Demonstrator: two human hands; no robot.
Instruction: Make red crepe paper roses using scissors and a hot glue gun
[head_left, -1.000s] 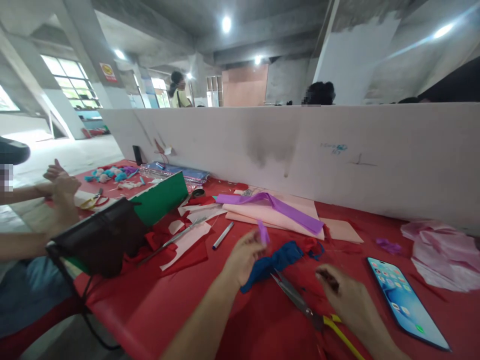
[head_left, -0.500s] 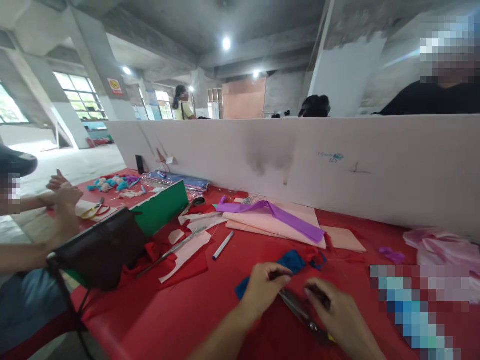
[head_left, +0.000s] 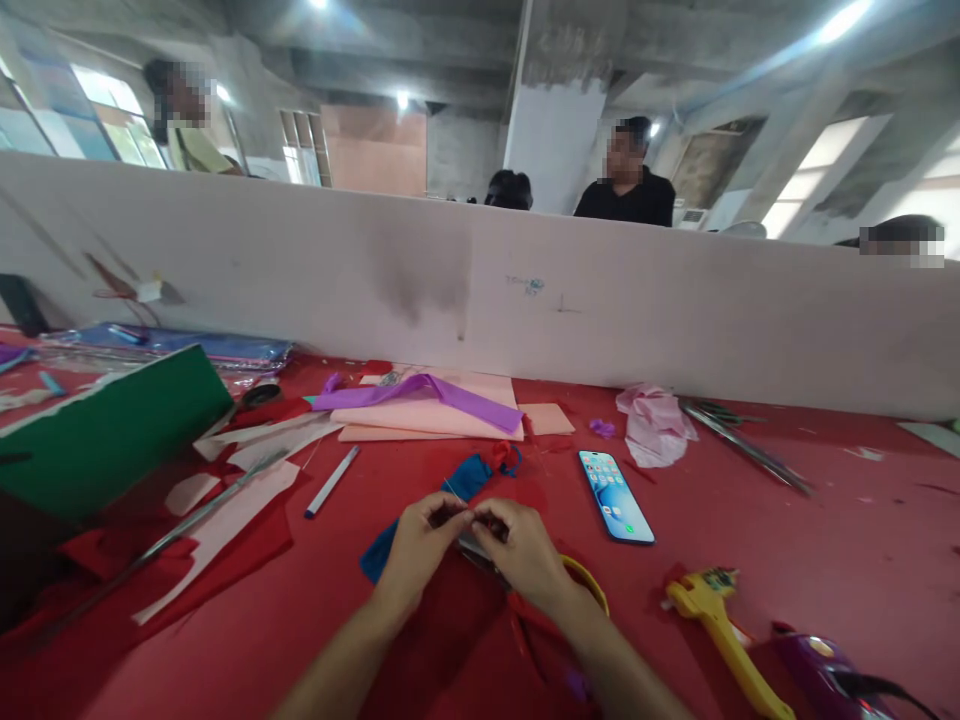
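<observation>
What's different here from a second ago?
The left hand, then raised with a purple scrap, and the right hand, then apart by the scissors, have come together; their fingertips now pinch a small piece, too small to identify. The view has swung right. Blue cloth, scissors and phone lie where they were.

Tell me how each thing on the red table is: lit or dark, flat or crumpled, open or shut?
phone, face up, screen lit.
left hand, pinched shut on small piece.
right hand, pinched shut on the same piece.
scissors, under the hands, open or shut hidden.
blue strip, crumpled.
pink tissue, crumpled.
pink sheets, flat.
glue gun, lying on its side.
</observation>
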